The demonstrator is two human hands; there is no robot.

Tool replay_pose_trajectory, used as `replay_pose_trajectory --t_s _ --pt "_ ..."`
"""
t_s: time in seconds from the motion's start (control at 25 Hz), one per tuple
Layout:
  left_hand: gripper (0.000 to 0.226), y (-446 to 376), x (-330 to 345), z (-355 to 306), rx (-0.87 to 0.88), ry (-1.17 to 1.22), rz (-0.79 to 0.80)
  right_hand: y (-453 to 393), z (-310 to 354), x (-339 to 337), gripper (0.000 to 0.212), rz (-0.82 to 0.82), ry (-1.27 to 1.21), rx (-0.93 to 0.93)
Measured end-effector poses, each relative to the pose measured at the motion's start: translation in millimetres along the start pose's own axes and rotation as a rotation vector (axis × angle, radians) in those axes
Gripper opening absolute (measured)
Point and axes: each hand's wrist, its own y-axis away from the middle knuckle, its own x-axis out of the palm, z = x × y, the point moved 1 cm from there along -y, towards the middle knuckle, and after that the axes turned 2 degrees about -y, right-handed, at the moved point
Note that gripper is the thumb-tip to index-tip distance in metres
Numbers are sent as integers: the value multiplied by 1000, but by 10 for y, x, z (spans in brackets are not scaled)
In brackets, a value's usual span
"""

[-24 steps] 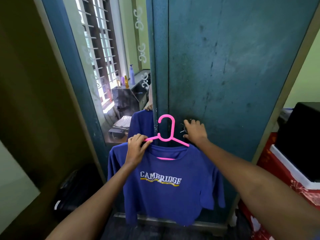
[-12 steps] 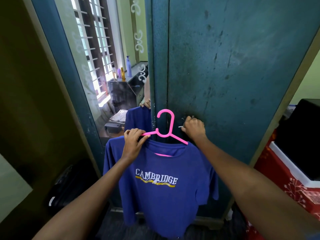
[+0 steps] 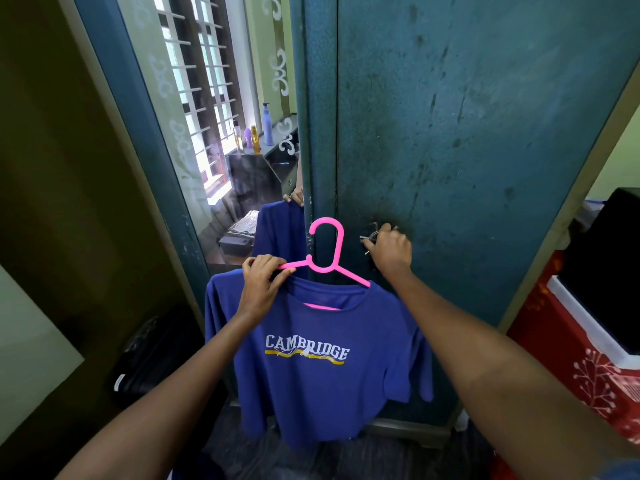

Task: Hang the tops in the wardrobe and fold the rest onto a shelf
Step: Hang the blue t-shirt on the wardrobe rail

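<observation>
A blue T-shirt [image 3: 322, 372] printed CAMBRIDGE hangs on a pink plastic hanger [image 3: 329, 261] in front of the teal steel wardrobe [image 3: 467, 140], whose doors are closed. My left hand [image 3: 265, 282] grips the hanger's left arm together with the shirt's shoulder. My right hand [image 3: 389, 251] is curled round the metal door handle with keys [image 3: 372, 237] on the right door. The wardrobe's left door carries a mirror [image 3: 214, 140] that reflects the shirt and a window.
A red patterned box [image 3: 581, 362] with a black case [image 3: 609, 265] on top stands at the right. A dark bag [image 3: 149, 362] lies on the floor at the left beside an olive wall. Bottles show in the mirror reflection.
My right hand has shifted slightly up on the door handle and keys. My left hand keeps holding the hanger with the shirt at about the same spot.
</observation>
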Motion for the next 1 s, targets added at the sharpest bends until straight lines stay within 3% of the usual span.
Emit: replay_pose_trajectory --t_s 0.52,0.72,0.8,0.92,1.0 --pt "68 497 -521 -221 -6 56 24 882 -165 -266 44 -38 -149 54" --pt "57 779 -809 -465 32 81 54 1472 -454 -498 49 -41 -235 104" --pt "46 923 -894 -556 28 81 87 1749 -517 -604 62 -123 -299 125" --pt "37 1096 -951 -667 37 99 135 2150 -483 -827 64 -418 -408 144" --pt "36 1156 -957 -738 35 113 157 2324 -408 -988 72 -520 -488 102"
